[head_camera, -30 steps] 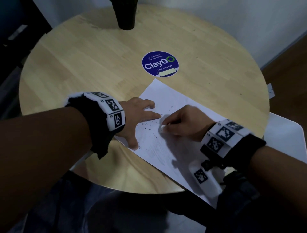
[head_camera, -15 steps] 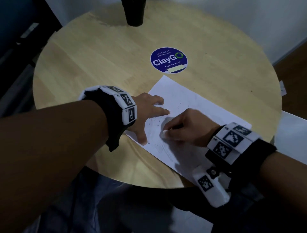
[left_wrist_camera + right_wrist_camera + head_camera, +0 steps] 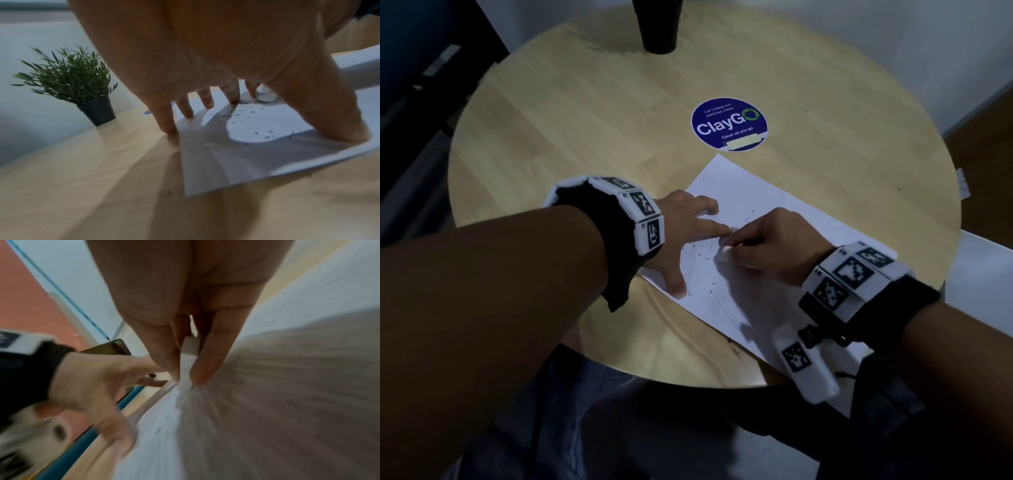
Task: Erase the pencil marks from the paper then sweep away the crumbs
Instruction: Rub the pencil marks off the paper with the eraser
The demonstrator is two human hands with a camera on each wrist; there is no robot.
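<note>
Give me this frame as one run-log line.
phase: erasing | right hand: pinches eraser on paper | left hand: presses paper | crumbs: unswept

Left hand (image 3: 681, 226) splayed flat; right hand (image 3: 767, 243) pinching.

Black wrist straps (image 3: 616, 246), white marker-printed blocks (image 3: 854, 274), both wrists.

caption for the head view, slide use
Left hand pins paper; right hand rubs eraser among crumbs.
</note>
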